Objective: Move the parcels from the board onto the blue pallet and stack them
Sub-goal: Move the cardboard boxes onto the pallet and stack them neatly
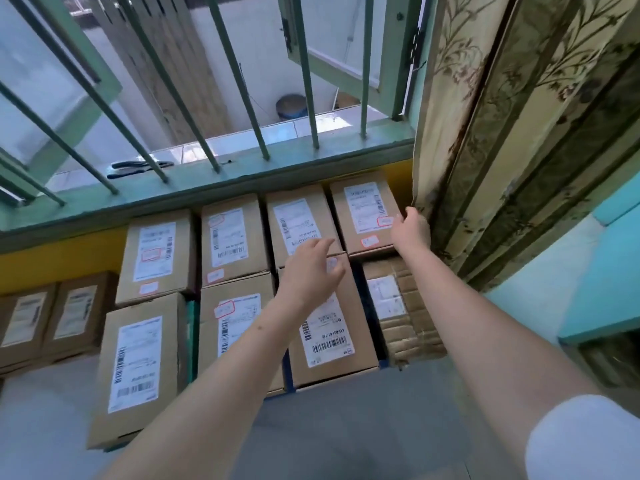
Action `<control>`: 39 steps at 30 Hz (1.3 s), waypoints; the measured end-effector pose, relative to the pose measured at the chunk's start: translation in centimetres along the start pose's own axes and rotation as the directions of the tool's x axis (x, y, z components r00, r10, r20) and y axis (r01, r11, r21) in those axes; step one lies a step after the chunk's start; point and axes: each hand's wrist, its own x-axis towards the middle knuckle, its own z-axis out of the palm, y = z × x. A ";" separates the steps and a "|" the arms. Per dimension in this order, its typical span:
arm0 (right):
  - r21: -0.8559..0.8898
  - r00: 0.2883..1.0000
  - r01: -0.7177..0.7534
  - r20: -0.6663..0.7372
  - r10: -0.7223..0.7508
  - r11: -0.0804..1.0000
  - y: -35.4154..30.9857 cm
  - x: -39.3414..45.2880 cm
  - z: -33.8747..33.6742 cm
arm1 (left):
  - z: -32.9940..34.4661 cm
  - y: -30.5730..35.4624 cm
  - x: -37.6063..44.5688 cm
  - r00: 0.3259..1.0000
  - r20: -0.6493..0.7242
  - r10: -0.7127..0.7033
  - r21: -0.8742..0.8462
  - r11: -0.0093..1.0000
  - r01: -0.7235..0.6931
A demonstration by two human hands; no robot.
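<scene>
Floor: grey floor (311, 427) fills the bottom of the frame, nearest the camera; a white sleeve (585, 441) sits at lower right.
Parcels: brown cardboard parcels (235, 258) with white shipping labels lie flat in two rows across the middle of the frame, label side up, packed edge to edge. Their long axes run from the near edge toward the window wall. A strip of blue pallet (287, 372) shows in a gap between the near boxes.
Near row: front-left parcel (138, 368) juts closest to the camera; a crumpled taped parcel (398, 306) ends the row on the right.
Far row: four boxes against the yellow wall (62, 261); the far-right parcel (367, 213) sits beside the curtain.
Side boxes: two more labelled side boxes (48, 317) at the left edge, lower than the stack.
Left hand: left hand (311, 268) is released, fingers spread and slightly bent, over the seam between near and far rows at centre; whether it touches the cardboard I cannot tell.
Right hand: right hand (410, 230) grasps the right edge of the far-right parcel, fingers curled over its side, just beside the curtain.
Curtain: patterned beige curtain (512, 133) hangs down the right side.
Window: green barred window (242, 98) spans the top; pliers (138, 168) lie on the tiled sill beyond the bars, upper left.
</scene>
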 end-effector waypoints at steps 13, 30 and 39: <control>0.310 0.782 0.504 0.232 -0.578 0.806 -26.4 -24.5 17.8 | -18.4 -20.6 -15.0 0.758 -0.447 -0.475 -0.232 0.880 0.414; -0.051 0.383 0.687 0.874 -0.300 0.725 -28.6 -58.2 61.0 | -20.5 -69.7 -43.6 0.130 -0.089 -0.987 -0.612 0.157 0.775; -0.107 0.462 0.538 0.867 -0.186 0.836 -27.0 -63.9 67.1 | -19.0 -77.2 -45.0 0.199 0.191 -0.961 -0.859 -0.065 0.508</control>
